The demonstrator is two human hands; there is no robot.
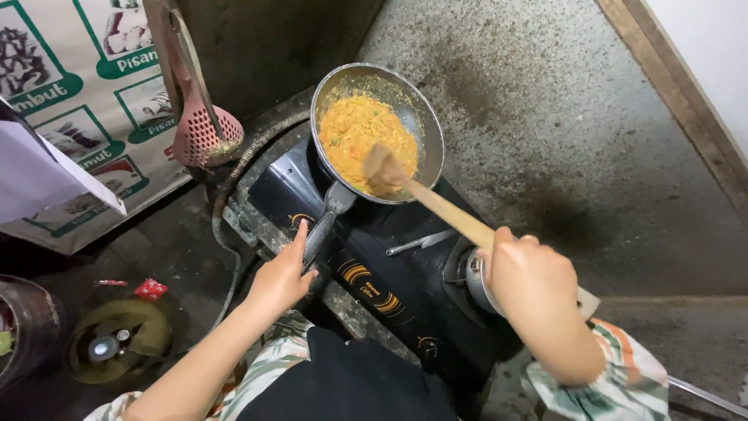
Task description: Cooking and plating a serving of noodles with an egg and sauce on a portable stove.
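Pan (427, 125): grey, round, full of orange noodles (357, 134).

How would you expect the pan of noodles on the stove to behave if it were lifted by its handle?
The pan would probably feel front-heavy, since the orange noodles sit far from the handle under the left hand. It looks rigid metal. Its rounded bowl may rock if pushed.

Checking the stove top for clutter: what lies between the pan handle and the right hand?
In the head view, a metal utensil lies on the black stove between the pan handle and right hand.
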